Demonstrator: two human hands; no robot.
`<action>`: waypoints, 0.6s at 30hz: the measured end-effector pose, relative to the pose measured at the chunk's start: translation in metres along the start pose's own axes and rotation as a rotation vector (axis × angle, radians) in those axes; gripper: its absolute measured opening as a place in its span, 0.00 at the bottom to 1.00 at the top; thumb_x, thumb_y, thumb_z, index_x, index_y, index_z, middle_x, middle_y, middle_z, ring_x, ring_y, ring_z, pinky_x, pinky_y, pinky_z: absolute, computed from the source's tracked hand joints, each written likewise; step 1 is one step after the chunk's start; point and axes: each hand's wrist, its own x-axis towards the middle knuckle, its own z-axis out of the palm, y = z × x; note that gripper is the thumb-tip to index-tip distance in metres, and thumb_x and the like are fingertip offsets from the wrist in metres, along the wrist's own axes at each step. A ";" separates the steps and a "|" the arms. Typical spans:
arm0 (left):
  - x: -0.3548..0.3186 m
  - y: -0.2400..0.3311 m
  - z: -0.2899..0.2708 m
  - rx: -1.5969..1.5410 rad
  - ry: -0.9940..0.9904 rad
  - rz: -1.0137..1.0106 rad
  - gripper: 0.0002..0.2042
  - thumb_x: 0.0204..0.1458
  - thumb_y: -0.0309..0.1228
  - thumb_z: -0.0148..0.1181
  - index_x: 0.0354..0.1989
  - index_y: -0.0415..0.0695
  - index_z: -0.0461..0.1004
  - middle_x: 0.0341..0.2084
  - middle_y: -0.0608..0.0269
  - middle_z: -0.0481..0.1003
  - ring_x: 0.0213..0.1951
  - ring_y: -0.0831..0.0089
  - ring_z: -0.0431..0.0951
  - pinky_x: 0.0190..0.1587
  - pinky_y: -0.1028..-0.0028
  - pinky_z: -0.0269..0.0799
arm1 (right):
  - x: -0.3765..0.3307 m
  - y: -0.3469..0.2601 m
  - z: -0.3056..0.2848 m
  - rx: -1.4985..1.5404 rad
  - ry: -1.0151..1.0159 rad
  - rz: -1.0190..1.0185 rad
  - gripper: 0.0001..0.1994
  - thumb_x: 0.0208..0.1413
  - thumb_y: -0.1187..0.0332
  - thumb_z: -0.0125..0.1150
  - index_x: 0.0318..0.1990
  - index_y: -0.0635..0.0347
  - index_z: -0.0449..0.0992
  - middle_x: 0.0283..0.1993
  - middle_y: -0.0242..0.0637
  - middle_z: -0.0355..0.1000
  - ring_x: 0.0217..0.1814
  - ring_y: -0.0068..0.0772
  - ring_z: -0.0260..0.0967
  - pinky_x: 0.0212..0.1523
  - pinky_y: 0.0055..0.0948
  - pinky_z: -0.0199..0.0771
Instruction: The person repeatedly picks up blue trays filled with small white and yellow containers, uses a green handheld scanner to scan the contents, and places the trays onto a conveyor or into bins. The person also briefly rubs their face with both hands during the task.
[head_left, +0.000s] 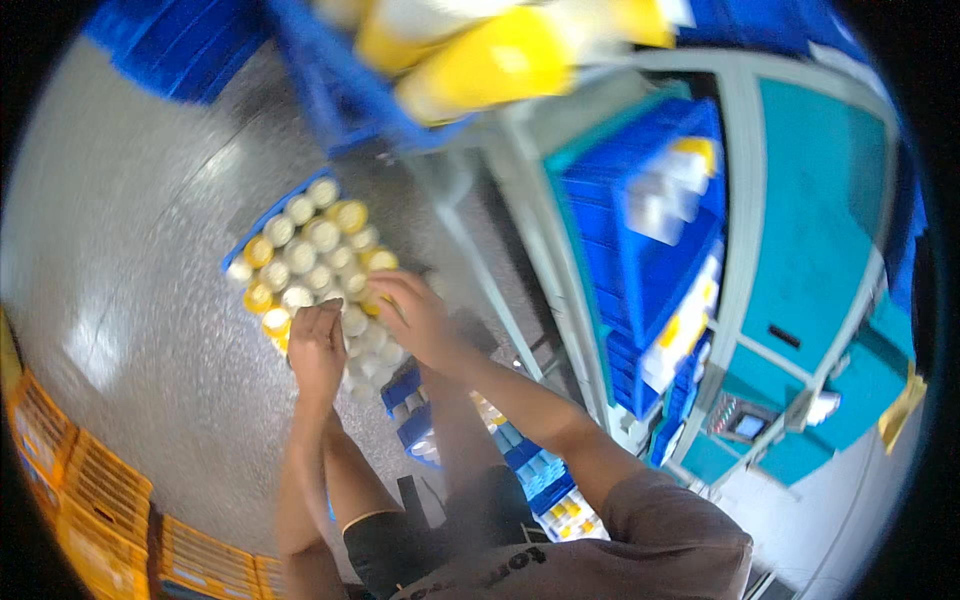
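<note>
A blue crate [252, 222] on the floor is packed with upright white and yellow cylinders [323, 235], which look like yarn bobbins seen from their round ends. Over the crate's near part is my left hand [318, 340], its fingers bent and pressed together; whatever lies between them is hidden. My right hand [412, 312] reaches in from the right, thumb and fingers apart, at the bobbins along the crate's right side. Nothing shows gripped in it, though motion blurs the fingers. The bobbins nearest me are blurred too.
Above hangs a blue bin [345, 90] of yellow and white bobbins. Right stands a teal machine [815, 190] with blue shelf bins [610, 230] and a control panel [745, 422]. More filled blue crates [540, 475] are by my legs; orange crates [105, 490] line the lower left.
</note>
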 end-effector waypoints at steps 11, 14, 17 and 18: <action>0.158 0.369 0.140 0.001 -0.021 0.923 0.16 0.46 0.26 0.57 0.46 0.42 0.77 0.47 0.65 0.76 0.47 0.65 0.73 0.46 0.67 0.68 | 0.016 0.052 -0.468 -0.768 0.453 0.026 0.11 0.50 0.68 0.68 0.41 0.59 0.78 0.45 0.45 0.76 0.51 0.48 0.72 0.51 0.43 0.70; 0.189 0.399 0.178 0.220 -0.114 1.080 0.09 0.44 0.28 0.57 0.34 0.44 0.80 0.37 0.66 0.79 0.44 0.68 0.73 0.44 0.69 0.66 | 0.054 0.100 -0.511 -0.923 0.297 0.049 0.13 0.48 0.61 0.71 0.38 0.59 0.80 0.42 0.45 0.78 0.48 0.48 0.74 0.50 0.42 0.71; 0.203 0.406 0.203 0.341 -0.151 1.187 0.04 0.41 0.29 0.58 0.23 0.48 0.80 0.29 0.67 0.79 0.43 0.69 0.73 0.44 0.70 0.66 | 0.081 0.133 -0.519 -0.995 0.111 0.186 0.16 0.47 0.55 0.70 0.35 0.59 0.81 0.36 0.45 0.79 0.44 0.49 0.76 0.49 0.43 0.72; 0.205 0.406 0.207 0.345 -0.120 1.218 0.04 0.40 0.30 0.59 0.19 0.49 0.79 0.26 0.67 0.79 0.43 0.70 0.73 0.44 0.70 0.65 | 0.090 0.142 -0.516 -0.991 0.059 0.176 0.17 0.46 0.53 0.69 0.33 0.59 0.81 0.35 0.45 0.79 0.42 0.50 0.76 0.49 0.44 0.71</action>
